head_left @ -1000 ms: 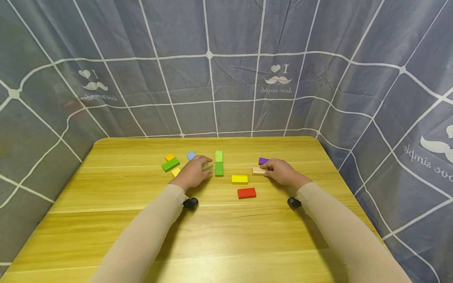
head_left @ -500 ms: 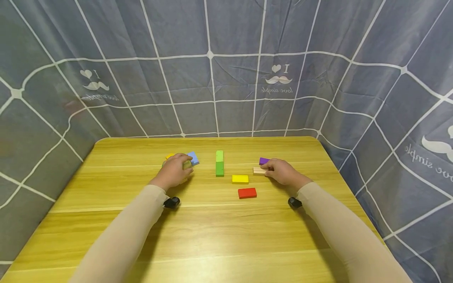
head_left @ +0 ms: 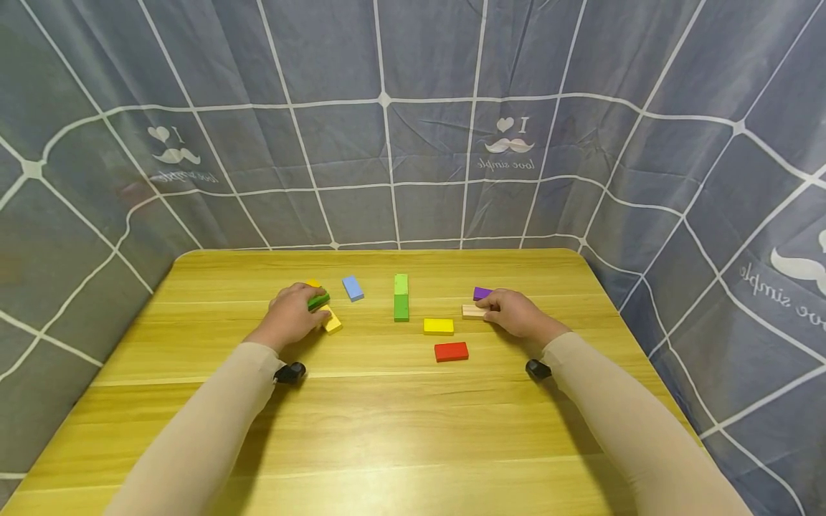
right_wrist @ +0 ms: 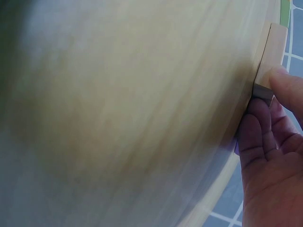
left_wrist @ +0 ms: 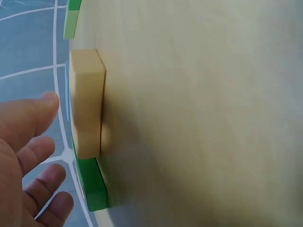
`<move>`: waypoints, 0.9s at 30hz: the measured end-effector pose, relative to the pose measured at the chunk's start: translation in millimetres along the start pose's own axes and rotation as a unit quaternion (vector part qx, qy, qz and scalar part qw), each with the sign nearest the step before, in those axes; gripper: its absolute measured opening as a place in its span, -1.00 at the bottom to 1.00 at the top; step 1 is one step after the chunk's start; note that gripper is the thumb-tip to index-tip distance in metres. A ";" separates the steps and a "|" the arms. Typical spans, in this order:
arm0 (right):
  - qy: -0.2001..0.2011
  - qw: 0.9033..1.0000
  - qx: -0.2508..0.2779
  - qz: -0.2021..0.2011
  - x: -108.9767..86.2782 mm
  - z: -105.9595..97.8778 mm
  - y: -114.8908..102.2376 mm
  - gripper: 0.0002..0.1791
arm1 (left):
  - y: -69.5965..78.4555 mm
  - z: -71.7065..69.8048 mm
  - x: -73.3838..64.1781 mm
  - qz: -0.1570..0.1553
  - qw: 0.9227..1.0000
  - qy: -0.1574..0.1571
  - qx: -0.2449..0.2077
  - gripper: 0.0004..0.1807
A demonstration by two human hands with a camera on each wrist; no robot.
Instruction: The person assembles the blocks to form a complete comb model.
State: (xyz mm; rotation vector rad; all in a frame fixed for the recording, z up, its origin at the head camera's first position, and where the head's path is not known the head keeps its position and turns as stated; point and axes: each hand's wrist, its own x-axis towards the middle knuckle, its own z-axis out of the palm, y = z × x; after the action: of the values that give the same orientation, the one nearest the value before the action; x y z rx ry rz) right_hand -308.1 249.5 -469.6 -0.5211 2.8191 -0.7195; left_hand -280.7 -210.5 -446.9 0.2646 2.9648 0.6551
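My left hand hovers at the left group of blocks, its fingers loosely bent above a green block and its thumb by a pale yellow block. In the left wrist view, the fingers are apart from the pale yellow block and grip nothing. Partly hidden behind that hand is an orange block. On the right, my right hand pinches the near end of a plain wooden block that lies on the table. A purple block sits just behind it, partly covered by the fingers.
A light green block and a green block lie end to end mid-table. A blue block is to their left; a yellow block and a red block are nearer. A grey curtain surrounds the wooden table.
My left hand has moved left, past the blue block, to the green and pale yellow blocks, uncovering the blue one. The right hand stays at the wooden block.
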 end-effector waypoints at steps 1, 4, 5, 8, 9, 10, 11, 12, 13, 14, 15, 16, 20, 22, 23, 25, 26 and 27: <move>0.000 1.000 0.001 0.002 -0.3 0.0 -0.8 -0.61 | -0.8 0.0 -1.2 0.000 1.000 -0.001 0.000 -0.36; -0.001 1.000 0.000 0.005 -0.7 -0.5 -1.3 -0.61 | -2.8 0.9 -5.5 0.003 1.000 -0.002 -0.001 -0.33; -0.001 1.000 -0.001 0.004 -0.8 -0.5 -1.5 -0.61 | -3.0 1.5 -6.8 0.005 1.000 -0.002 0.000 -0.32; -0.001 1.000 -0.002 0.004 -1.2 -0.6 -1.5 -0.61 | -3.5 3.6 -10.1 0.009 1.000 -0.002 0.007 -0.28; -0.001 1.000 -0.002 0.004 -1.3 -0.6 -1.4 -0.61 | -3.8 4.4 -10.9 0.010 1.000 -0.003 0.010 -0.27; 0.000 1.000 -0.001 0.004 -1.2 -0.7 -1.2 -0.61 | -4.0 5.1 -11.7 0.010 1.000 -0.005 0.012 -0.26; 0.000 1.000 -0.001 0.002 -1.3 -0.8 -1.2 -0.61 | -4.3 5.8 -12.3 0.011 1.000 -0.007 0.013 -0.26; 0.000 1.000 0.000 0.001 -1.2 -0.9 -1.0 -0.61 | -4.8 6.5 -12.6 0.012 1.000 -0.010 0.014 -0.25; 0.000 1.000 0.000 0.001 -1.0 -1.1 -1.1 -0.61 | -5.0 7.0 -13.1 0.013 1.000 -0.012 0.012 -0.24; -0.001 1.000 -0.002 -0.001 -0.7 -1.3 -0.8 -0.61 | -5.6 7.6 -13.0 0.013 1.000 -0.013 0.012 -0.23; -0.001 1.000 -0.002 -0.001 -0.5 -1.4 -0.7 -0.61 | -6.3 8.3 -12.8 0.013 1.000 -0.015 0.012 -0.22; -0.002 1.000 -0.002 -0.001 -0.3 -1.5 -0.6 -0.61 | -6.5 8.8 -12.8 0.013 1.000 -0.016 0.011 -0.20; -0.006 1.000 0.001 0.003 -0.5 -1.7 -0.7 -0.60 | -7.9 10.4 -12.1 0.010 1.000 -0.020 0.008 -0.18; -0.006 1.000 0.004 0.004 -0.8 -1.8 -1.2 -0.60 | -8.0 10.7 -12.0 0.007 1.000 -0.022 0.004 -0.18; -0.006 1.000 0.003 0.003 -1.1 -1.8 -1.4 -0.60 | -8.1 10.8 -12.0 0.006 1.000 -0.022 0.002 -0.18; -0.005 1.000 0.001 0.001 -1.5 -2.0 -1.7 -0.60 | -7.7 10.8 -11.8 0.005 1.000 -0.023 0.001 -0.19; -0.005 1.000 0.000 0.000 -1.5 -2.0 -1.7 -0.60 | -7.3 10.7 -11.8 0.005 1.000 -0.023 0.000 -0.20; -0.005 1.000 -0.001 -0.001 -1.7 -2.1 -1.9 -0.60 | -6.8 10.6 -11.7 0.006 1.000 -0.024 0.001 -0.20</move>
State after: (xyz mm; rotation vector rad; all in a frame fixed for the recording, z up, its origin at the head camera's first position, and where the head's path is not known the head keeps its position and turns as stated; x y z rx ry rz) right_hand -306.4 249.5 -466.7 -0.5249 2.8115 -0.7131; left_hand -268.8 -214.4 -458.8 0.2934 2.9217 0.6376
